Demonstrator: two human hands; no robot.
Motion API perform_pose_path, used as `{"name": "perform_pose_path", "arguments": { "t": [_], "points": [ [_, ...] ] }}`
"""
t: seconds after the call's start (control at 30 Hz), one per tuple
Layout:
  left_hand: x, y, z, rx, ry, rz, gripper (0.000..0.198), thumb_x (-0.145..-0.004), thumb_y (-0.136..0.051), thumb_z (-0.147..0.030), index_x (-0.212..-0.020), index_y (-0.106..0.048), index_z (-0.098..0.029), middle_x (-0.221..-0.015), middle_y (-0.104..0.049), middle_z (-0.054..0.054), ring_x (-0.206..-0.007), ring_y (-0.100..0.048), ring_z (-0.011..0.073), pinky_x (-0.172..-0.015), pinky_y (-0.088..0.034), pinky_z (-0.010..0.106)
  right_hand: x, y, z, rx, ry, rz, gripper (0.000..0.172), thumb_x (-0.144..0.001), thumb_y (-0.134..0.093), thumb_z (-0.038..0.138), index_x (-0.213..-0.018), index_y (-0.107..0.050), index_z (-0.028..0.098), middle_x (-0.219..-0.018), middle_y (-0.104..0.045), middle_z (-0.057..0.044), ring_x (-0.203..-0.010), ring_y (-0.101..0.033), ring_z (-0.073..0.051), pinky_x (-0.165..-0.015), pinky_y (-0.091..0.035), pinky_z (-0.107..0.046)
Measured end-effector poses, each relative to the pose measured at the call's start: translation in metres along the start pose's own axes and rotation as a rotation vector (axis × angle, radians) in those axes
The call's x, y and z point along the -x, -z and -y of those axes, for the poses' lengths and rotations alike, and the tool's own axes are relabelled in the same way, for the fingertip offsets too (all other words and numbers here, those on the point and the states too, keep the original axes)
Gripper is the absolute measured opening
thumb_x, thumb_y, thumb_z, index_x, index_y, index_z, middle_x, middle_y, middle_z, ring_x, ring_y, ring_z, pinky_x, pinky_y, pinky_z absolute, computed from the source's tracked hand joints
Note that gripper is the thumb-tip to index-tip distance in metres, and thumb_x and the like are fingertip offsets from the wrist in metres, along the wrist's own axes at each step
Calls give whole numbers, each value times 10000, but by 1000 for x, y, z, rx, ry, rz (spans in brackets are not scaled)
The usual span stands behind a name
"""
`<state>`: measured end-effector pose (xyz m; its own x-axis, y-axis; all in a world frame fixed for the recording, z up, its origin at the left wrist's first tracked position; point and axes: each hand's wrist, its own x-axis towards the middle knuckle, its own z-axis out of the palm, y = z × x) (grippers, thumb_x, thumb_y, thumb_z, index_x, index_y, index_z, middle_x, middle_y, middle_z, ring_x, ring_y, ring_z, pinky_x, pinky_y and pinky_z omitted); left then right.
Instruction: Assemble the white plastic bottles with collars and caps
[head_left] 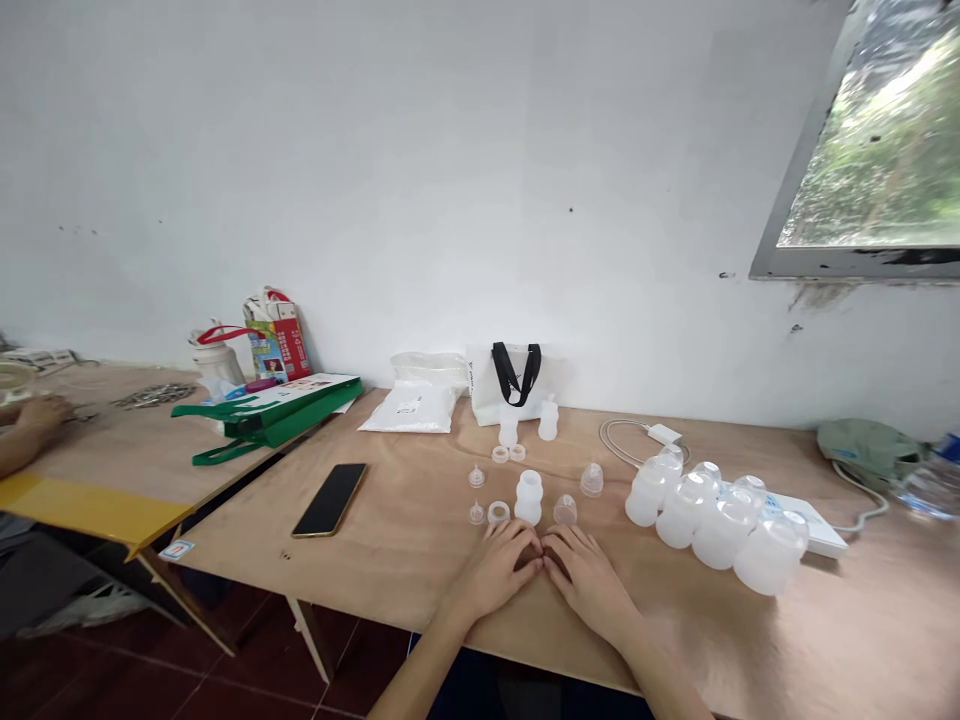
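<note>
My left hand (501,570) rests on the wooden table (405,560), fingers lying down, holding nothing. Beside it, with thumbs and forefingers almost meeting, my right hand (589,582) lies the same way. Just beyond the fingertips stands an open white baby bottle (529,498). A collar ring (498,513) and a clear nipple (476,514) lie to its left, with another nipple (476,477) behind. Right of the bottle are a clear cap (565,511) and a second cap (592,480). Farther back are two rings (508,454), a bottle body (508,432) and another bottle body (548,420).
Several capped bottles (727,525) stand in rows at right, before a white box (814,525) and cable (611,435). A phone (330,500) lies left. Along the wall are a plastic packet (416,405) and white bag (484,385). Another person's hand (41,415) shows far left.
</note>
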<state>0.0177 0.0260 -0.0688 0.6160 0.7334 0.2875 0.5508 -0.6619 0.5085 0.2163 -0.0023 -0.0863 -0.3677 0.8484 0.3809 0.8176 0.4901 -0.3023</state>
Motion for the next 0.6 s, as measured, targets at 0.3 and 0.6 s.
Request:
{"name": "perform_pose_path", "arguments": {
  "t": [0.3,0.6],
  "points": [
    [-7,-1,1,-47,122,-280,71,-947,-563,-195,-938,-614,-243,-1065,-626,23,-1014,-579,217,-936,-428,367,0,0,-2,-14,14,7,209,-1007,-439,191,-1074,-623,267,-1122,-675,-49,-1031,-639,-258,-881,-500,-423],
    [-3,12,24,-288,376,-337,153,-915,-620,-256,-1068,-617,-244,-1328,-546,111,-1277,-503,338,-1007,-406,478,0,6,3,-31,-16,18,207,-1007,-449,187,-1068,-630,268,-1137,-671,-48,-1045,-635,-253,-908,-498,-437]
  ]
}}
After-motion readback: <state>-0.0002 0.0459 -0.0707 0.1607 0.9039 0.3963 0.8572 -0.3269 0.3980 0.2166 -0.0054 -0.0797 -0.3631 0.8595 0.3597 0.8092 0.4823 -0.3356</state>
